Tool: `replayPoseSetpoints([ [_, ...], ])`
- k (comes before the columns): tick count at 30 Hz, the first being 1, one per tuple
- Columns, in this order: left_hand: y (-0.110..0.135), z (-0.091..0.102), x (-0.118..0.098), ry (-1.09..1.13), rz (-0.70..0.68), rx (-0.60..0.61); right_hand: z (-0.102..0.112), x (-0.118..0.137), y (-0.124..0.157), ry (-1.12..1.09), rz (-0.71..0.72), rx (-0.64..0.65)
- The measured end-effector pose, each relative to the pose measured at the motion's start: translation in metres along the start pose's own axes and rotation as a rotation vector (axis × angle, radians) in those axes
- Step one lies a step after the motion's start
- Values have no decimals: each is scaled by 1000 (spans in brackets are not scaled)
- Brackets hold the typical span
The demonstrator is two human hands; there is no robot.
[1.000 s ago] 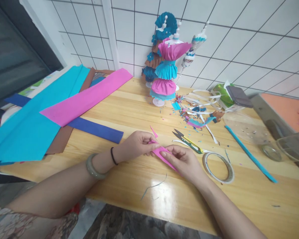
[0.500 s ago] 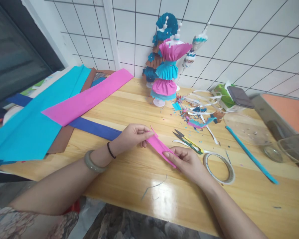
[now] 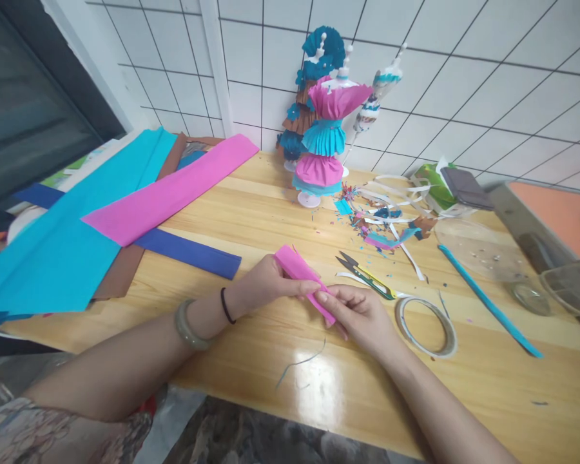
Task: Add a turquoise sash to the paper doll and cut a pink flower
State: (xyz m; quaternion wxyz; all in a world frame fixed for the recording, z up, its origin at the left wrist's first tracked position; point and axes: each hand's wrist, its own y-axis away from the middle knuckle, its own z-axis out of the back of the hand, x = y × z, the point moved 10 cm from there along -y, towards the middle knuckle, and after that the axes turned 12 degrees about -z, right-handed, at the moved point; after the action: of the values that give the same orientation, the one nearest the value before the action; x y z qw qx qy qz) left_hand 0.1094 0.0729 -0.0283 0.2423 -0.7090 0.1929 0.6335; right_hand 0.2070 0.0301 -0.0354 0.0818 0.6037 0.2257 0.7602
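A narrow strip of pink crepe paper (image 3: 297,267) is held between both hands just above the wooden table (image 3: 280,212). My left hand (image 3: 265,283) pinches its upper part, fingers closed on it. My right hand (image 3: 360,312) pinches the lower end with thumb and fingers. Just beyond the hands lie small thread snips (image 3: 362,274) with yellow-green handles. A ring of tape (image 3: 428,325) lies right of my right hand.
Large sheets of cyan (image 3: 72,225), pink (image 3: 169,190), dark blue (image 3: 188,251) and brown paper cover the table's left side. Paper-dressed mannequin figures (image 3: 323,129) stand at the tiled wall. Paper scraps (image 3: 381,222), a cyan strip (image 3: 490,309) and clear containers (image 3: 568,283) sit at the right.
The hands came closer together. The pink strip, stretched flat between them before, now sticks up above my left hand's fingers.
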Motion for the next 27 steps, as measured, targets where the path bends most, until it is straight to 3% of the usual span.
replayPoseSetpoints([
  [6, 3, 12, 5, 6, 51, -133, -7, -1, 3, 25, -9, 29],
  [17, -2, 37, 10, 242, 119, -272, -7, -10, 0, -66, -44, 89],
  [22, -4, 36, 6, 321, 79, -252, -3, -7, 0, -105, -59, 69],
  [27, -1, 10, 9, 352, 135, -93, -1, -7, -1, -166, -72, 44],
])
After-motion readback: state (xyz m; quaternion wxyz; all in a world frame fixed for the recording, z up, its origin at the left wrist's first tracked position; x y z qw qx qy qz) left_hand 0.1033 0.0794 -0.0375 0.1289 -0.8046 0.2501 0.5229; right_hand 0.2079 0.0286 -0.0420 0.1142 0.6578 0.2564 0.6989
